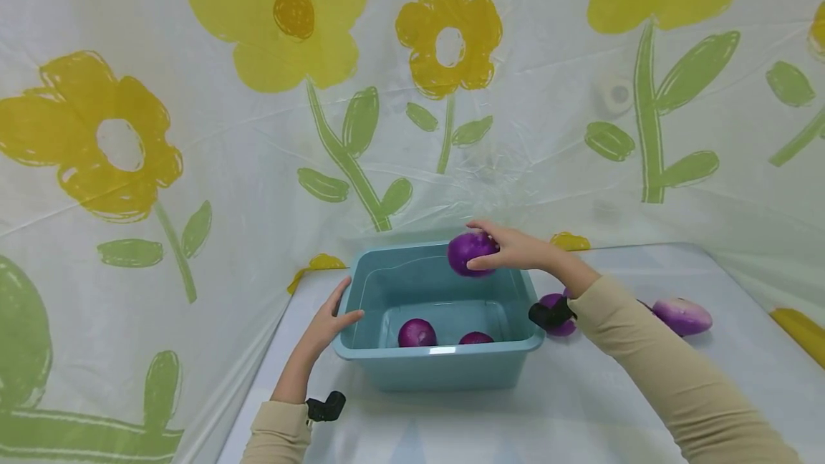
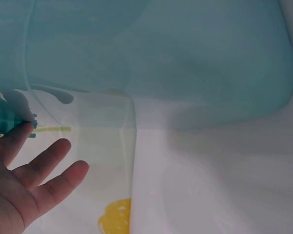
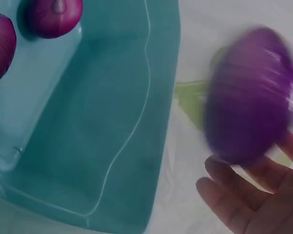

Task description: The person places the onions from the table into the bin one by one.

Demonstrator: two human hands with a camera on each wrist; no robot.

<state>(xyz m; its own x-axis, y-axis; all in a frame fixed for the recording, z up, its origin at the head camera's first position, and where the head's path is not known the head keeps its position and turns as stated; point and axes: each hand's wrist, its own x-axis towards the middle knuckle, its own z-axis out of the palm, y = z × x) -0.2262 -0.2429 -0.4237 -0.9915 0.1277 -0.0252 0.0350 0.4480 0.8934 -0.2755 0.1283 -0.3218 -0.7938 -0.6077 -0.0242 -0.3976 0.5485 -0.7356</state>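
Note:
My right hand holds a rounded purple vegetable above the back right part of a blue-green basin. Its thumb and fingers are around the vegetable, which is blurred in the right wrist view. Two red onions lie on the basin floor: one onion near the middle, another onion partly hidden behind the front wall. At the basin's left side, my left hand rests on the rim, its thumb reaching over the edge. Spread, nearly straight fingers show outside the basin in the left wrist view.
Right of the basin, purple vegetables lie on the white table, partly hidden by the right wrist. Farther right is a longer purple and whitish vegetable. A flower-printed curtain hangs behind the table.

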